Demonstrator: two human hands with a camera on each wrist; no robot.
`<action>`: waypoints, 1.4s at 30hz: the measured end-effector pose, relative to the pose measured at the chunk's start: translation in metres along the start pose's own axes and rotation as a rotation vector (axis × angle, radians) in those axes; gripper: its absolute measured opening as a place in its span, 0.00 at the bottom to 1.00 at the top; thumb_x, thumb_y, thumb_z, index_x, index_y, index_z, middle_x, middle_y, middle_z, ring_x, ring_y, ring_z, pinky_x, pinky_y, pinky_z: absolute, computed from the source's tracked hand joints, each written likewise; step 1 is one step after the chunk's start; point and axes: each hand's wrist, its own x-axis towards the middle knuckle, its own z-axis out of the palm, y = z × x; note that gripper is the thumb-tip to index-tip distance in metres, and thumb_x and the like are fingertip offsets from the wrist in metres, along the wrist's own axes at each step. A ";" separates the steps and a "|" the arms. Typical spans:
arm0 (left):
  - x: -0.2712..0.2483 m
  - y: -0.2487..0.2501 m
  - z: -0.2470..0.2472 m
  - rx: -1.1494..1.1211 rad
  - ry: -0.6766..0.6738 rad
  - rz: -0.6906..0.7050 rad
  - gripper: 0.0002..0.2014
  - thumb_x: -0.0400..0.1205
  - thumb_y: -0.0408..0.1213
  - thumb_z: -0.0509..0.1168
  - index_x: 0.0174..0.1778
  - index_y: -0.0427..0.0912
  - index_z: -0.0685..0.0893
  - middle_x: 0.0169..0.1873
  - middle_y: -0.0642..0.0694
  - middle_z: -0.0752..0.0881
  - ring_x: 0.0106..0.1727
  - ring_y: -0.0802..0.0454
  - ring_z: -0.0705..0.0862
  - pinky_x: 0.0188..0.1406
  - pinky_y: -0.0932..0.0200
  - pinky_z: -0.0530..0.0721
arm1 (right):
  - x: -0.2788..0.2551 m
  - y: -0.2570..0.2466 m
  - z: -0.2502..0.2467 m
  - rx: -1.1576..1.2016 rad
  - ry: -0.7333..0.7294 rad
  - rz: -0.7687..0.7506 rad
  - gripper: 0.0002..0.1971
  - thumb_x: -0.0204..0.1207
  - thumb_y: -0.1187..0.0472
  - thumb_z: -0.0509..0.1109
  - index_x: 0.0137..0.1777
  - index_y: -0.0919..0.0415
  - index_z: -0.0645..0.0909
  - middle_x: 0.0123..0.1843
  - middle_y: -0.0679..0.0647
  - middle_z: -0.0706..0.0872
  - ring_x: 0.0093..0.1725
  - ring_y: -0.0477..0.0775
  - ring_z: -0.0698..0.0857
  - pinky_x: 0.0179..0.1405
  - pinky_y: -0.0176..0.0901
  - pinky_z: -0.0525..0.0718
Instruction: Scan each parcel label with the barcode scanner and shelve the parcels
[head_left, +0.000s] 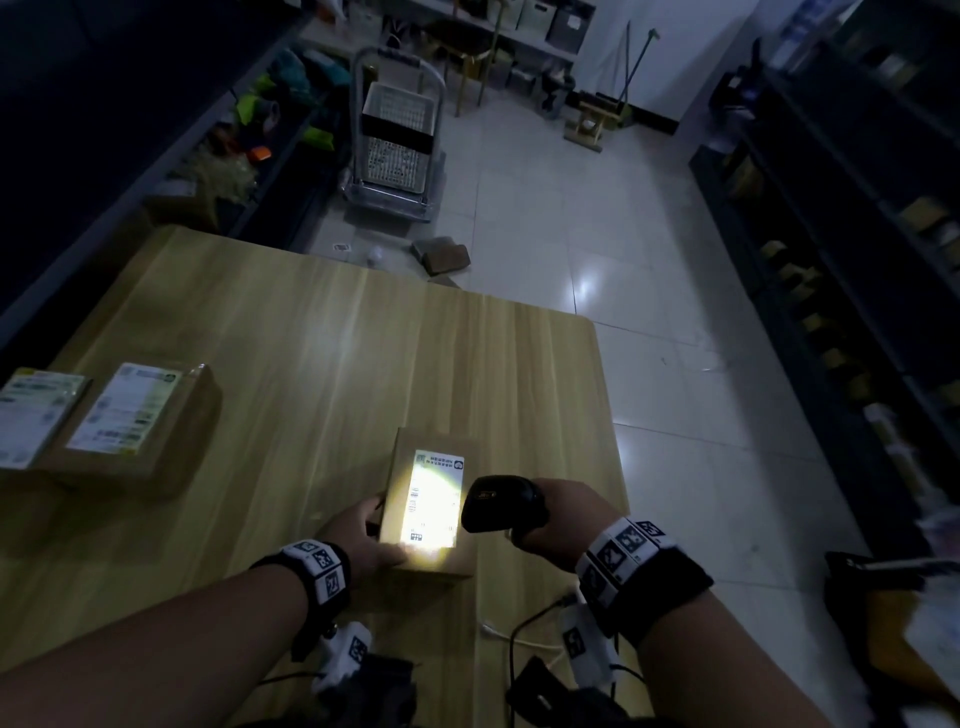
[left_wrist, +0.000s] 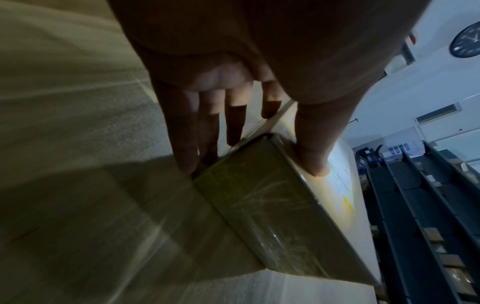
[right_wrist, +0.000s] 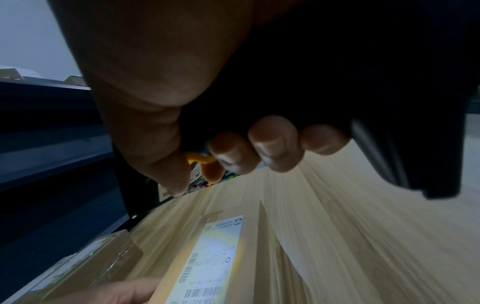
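the person is standing at a wooden desk (head_left: 291, 332) in a dim room. the left hand (head_left: 363, 535) is holding a small cardboard parcel (head_left: 431, 561) near the front of the desk. its thumb (left_wrist: 315, 156) is lying on the top edge by the label and its fingers (left_wrist: 182, 131) are reaching down the side, so it is pinching the box to keep it steady. the right hand (head_left: 558, 514) is curling tight around the black barcode scanner (head_left: 501, 504), just beside the parcel. the scanner is shining a bright light on the white label (head_left: 435, 501).

two more parcels (head_left: 130, 421) are lying at the left side of the desk, well apart from this one. dark shelves (head_left: 857, 291) are running along the right wall.

things could go wrong from here. the light is looking very strong on the shiny label, so the glare could be stopping the scanner from reading the bars. the thumb is sitting close to the label and could be covering part of it. if the left hand lets the box slide, the beam could be missing the barcode. a white cable (head_left: 511, 638) is lying near the desk edge and could be catching an arm.
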 end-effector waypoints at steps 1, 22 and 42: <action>0.000 0.001 -0.001 0.008 -0.017 0.011 0.45 0.70 0.46 0.85 0.83 0.56 0.74 0.65 0.54 0.89 0.57 0.54 0.87 0.54 0.56 0.84 | 0.000 -0.002 -0.001 -0.010 0.006 -0.016 0.16 0.76 0.52 0.79 0.64 0.46 0.90 0.53 0.47 0.94 0.53 0.49 0.92 0.58 0.50 0.93; 0.011 -0.003 -0.002 0.119 -0.021 -0.070 0.62 0.61 0.60 0.84 0.91 0.52 0.61 0.82 0.49 0.76 0.77 0.46 0.79 0.75 0.43 0.81 | -0.012 -0.015 -0.018 -0.171 0.031 -0.037 0.10 0.75 0.51 0.74 0.55 0.47 0.89 0.44 0.45 0.90 0.47 0.49 0.91 0.51 0.48 0.94; 0.007 -0.001 -0.006 0.123 -0.056 -0.067 0.61 0.57 0.62 0.82 0.88 0.52 0.67 0.73 0.50 0.85 0.66 0.48 0.85 0.62 0.50 0.86 | -0.015 -0.008 -0.018 -0.184 0.037 -0.054 0.09 0.75 0.51 0.72 0.54 0.46 0.87 0.44 0.45 0.89 0.47 0.51 0.91 0.51 0.50 0.94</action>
